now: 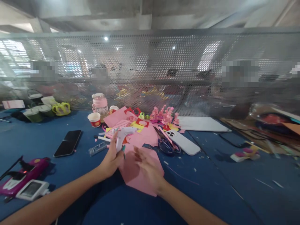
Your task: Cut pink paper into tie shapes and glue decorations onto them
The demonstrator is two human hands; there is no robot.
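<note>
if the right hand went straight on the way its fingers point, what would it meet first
Probably the white glue gun in the left hand, though depth is unclear and it might pass below.

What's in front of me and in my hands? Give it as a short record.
left hand: holds white glue gun
right hand: open, over pink sheet; contact unclear
right of hands: scissors, white phone
left of hands: black phone
beyond hands: red-and-white cup
surface: blue table
</note>
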